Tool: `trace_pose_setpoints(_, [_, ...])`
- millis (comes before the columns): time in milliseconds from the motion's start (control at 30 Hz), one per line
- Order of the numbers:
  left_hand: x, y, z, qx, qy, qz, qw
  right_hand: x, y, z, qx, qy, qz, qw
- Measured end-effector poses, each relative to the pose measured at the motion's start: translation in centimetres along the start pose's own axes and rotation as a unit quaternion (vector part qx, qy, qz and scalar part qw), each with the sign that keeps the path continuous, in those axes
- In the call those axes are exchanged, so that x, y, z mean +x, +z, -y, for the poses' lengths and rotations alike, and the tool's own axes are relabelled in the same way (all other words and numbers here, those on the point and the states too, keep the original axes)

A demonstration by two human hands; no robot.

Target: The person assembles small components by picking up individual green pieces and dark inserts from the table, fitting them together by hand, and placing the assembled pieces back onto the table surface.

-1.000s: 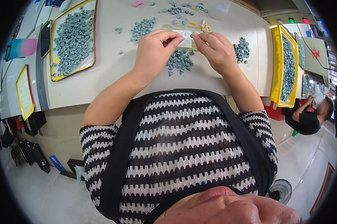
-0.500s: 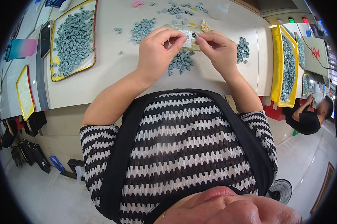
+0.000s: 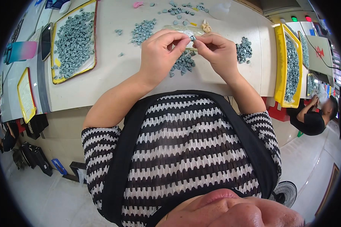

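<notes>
Both hands are raised over the white table (image 3: 113, 75) and meet at one small grey-green piece (image 3: 192, 38). My left hand (image 3: 161, 53) pinches it between thumb and forefinger from the left. My right hand (image 3: 217, 51) pinches it from the right. Under the hands lies a loose pile of the same grey-green pieces (image 3: 183, 64). A pale strip (image 3: 178, 28) lies on the table just beyond the fingers, partly hidden by them.
A yellow-rimmed tray of grey-green pieces (image 3: 73, 41) sits at the left, another yellow tray (image 3: 287, 64) at the right. More small heaps (image 3: 143, 30) (image 3: 244, 49) dot the table. A person in black (image 3: 314, 117) sits at the far right. A fan (image 3: 285, 191) stands on the floor.
Both hands have lifted slightly off the pile and drawn together, fingertips now pinching one small piece between them.
</notes>
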State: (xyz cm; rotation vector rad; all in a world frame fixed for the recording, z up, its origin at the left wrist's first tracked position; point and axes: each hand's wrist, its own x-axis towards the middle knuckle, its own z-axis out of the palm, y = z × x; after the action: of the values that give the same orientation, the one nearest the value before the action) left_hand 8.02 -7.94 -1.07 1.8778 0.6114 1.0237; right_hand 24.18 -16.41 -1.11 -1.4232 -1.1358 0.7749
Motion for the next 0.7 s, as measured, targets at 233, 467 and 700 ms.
trace_pose_setpoints(233, [-0.1, 0.4, 0.3, 0.034, 0.077, -0.024, 0.996, 0.1, 0.5, 0.5, -0.118, -0.129, -0.035, 0.984])
trace_pose_setpoints(467, [0.4, -0.3, -0.2, 0.029, 0.045, 0.012, 0.998, 1.8, -1.9, 1.6, -0.139, -0.104, 0.064, 0.983])
trace_pose_setpoints(700, [0.1, -0.9, 0.5, -0.024, -0.056, 0.041, 0.997, 2.2, -8.6, 1.3, -0.434, 0.081, 0.095, 0.892])
